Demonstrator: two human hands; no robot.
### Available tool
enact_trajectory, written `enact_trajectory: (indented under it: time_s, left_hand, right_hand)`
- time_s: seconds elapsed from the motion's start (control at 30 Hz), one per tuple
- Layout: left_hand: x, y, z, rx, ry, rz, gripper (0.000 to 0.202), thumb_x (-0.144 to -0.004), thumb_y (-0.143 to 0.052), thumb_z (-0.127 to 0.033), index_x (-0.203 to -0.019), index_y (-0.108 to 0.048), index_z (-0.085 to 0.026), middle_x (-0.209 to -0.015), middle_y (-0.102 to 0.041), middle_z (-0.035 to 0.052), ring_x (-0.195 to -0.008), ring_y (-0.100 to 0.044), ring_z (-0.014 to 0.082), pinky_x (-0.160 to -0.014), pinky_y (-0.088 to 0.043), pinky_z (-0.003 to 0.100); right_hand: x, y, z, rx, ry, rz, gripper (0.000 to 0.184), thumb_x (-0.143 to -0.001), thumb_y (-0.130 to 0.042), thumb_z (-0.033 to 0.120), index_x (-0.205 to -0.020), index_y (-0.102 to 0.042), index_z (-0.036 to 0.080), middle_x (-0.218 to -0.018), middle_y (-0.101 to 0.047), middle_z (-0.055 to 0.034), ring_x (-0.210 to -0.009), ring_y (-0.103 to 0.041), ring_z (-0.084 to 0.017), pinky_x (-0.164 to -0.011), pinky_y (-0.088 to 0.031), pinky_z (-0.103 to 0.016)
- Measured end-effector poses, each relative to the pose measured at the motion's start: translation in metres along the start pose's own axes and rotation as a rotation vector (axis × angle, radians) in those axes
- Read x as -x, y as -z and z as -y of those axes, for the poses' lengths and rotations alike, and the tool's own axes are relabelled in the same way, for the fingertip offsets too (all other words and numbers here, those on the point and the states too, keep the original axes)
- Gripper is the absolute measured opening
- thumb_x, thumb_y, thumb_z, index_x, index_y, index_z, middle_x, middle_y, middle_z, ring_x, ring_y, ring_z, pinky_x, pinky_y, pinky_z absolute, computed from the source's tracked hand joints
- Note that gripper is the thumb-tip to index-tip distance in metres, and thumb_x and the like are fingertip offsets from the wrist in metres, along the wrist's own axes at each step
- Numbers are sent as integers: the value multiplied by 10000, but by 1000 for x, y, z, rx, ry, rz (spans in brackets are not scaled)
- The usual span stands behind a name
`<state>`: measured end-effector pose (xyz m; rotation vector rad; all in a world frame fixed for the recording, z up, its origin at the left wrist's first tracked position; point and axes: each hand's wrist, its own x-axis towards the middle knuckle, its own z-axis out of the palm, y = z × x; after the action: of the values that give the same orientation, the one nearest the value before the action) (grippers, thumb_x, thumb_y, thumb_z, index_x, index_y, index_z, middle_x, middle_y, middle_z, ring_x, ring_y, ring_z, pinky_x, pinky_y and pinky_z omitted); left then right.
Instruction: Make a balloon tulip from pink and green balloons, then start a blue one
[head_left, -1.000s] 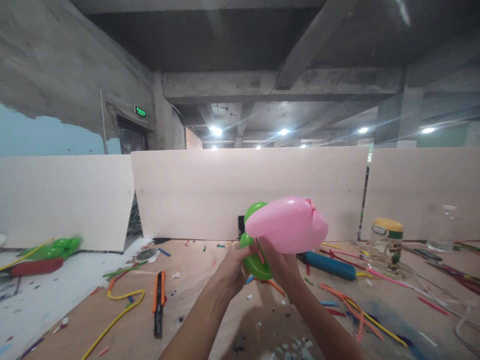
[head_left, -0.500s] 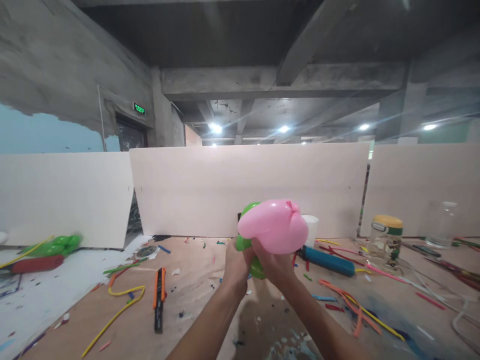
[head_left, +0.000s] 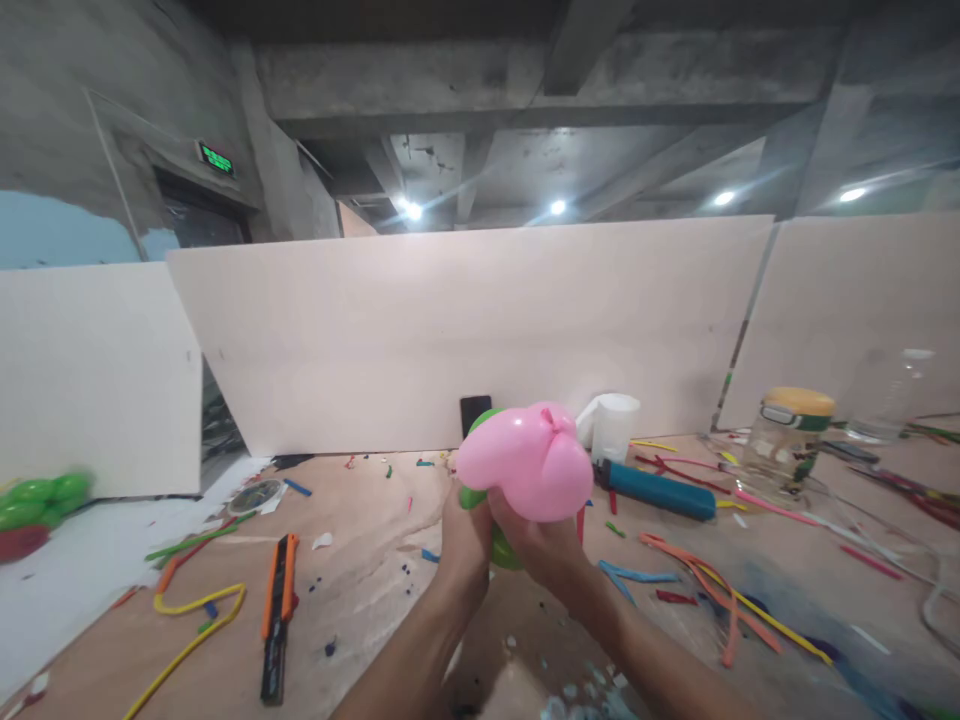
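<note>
A pink balloon (head_left: 529, 460), bent into rounded lobes with a small knot on top, is held up above the table in both hands. Behind and below it shows part of a green balloon (head_left: 504, 553). My left hand (head_left: 463, 540) is closed around the green balloon at its left side. My right hand (head_left: 536, 535) presses close against it, closed at the underside of the pink balloon. The pink lobes cover most of the fingertips, and where the two balloons join is hidden.
On the table (head_left: 360, 620) lie a black-and-orange tool (head_left: 279, 620), a blue balloon pump (head_left: 660, 490), a paper roll (head_left: 615, 428), a yellow-lidded jar (head_left: 787, 445) and several uninflated balloons (head_left: 712, 590). A dark phone (head_left: 475, 415) leans on the white panel (head_left: 450, 330). Green balloons (head_left: 45, 498) sit far left.
The view has tipped down and shifted to the right. Both hands still hold the balloons, and the pink one has turned slightly, showing more of the crease between its lobes.
</note>
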<state>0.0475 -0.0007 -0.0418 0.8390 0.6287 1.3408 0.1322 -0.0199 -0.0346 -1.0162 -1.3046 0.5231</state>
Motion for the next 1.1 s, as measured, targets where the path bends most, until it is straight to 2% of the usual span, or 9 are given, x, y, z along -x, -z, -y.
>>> enact_trajectory:
  time_s: [0.1, 0.27, 0.33, 0.43, 0.53, 0.67, 0.8, 0.9, 1.1]
  left_hand:
    - [1, 1, 1, 49, 13, -11, 231, -594, -637, -160, -824, -626, -150, -630, -643, 5, -704, -621, 197, -638, -456, 262]
    - [3, 2, -9, 147, 192, 15, 207, -531, -582, -104, -734, -605, -137, -582, -617, 0, -550, -597, 164, -606, -458, 273]
    - [2, 4, -14, 216, 268, 85, 195, -558, -576, -137, -749, -616, -129, -610, -634, 22, -565, -607, 176, -635, -471, 299]
    - [1, 9, -17, 371, 317, 270, 244, -602, -516, -205, -786, -641, -106, -698, -667, 75, -691, -640, 224, -715, -484, 346]
    - [2, 11, -17, 409, 320, 375, 293, -605, -481, -167, -819, -663, -86, -739, -684, 90, -750, -648, 228, -769, -483, 351]
    - [12, 9, -13, 324, 273, 355, 183, -703, -545, -113, -828, -677, -86, -732, -692, 77, -721, -655, 185, -786, -488, 306]
    - [21, 14, -6, 235, 285, 357, 43, -656, -673, -119, -694, -667, -101, -652, -678, 71, -745, -660, 210, -793, -497, 321]
    - [23, 17, -4, 197, 274, 357, 89, -615, -716, -143, -686, -669, -117, -661, -682, 71, -796, -658, 235, -788, -506, 344]
    - [30, 8, -15, 127, 243, 389, 276, -586, -753, -206, -848, -689, -145, -717, -692, 68, -827, -650, 248, -782, -508, 356]
  right_hand:
    - [-4, -1, 4, -4, -62, 42, 209, -694, -604, 340, -794, -572, 159, -776, -637, -75, -708, -581, -194, -674, -503, -313]
    - [-10, 3, 7, -90, -114, 52, 266, -693, -614, 386, -847, -602, 168, -857, -656, -83, -768, -595, -216, -705, -506, -332]
    - [-14, 8, 5, -94, -114, 40, 254, -699, -611, 390, -816, -615, 165, -807, -653, -73, -761, -592, -219, -712, -500, -337]
    - [-21, 16, 5, -98, -108, 16, 222, -707, -597, 393, -731, -625, 174, -725, -644, -58, -745, -587, -221, -696, -492, -326]
    - [-24, 23, 14, -157, -79, -5, 223, -685, -605, 391, -702, -628, 169, -728, -652, -62, -752, -591, -230, -684, -495, -322]
    - [-19, 27, 31, -229, -33, 12, 327, -675, -621, 430, -812, -643, 134, -797, -673, -95, -765, -607, -241, -700, -505, -338]
    - [-10, 27, 36, -266, -29, 106, 345, -696, -618, 438, -860, -641, 136, -879, -677, -105, -826, -613, -246, -735, -506, -338]
    - [-5, 27, 37, -282, -8, 168, 340, -705, -618, 434, -879, -641, 143, -863, -677, -93, -828, -612, -235, -733, -506, -319]
    - [-3, 27, 40, -268, -7, 207, 390, -726, -589, 479, -906, -642, 137, -883, -666, -97, -811, -606, -227, -711, -510, -313]
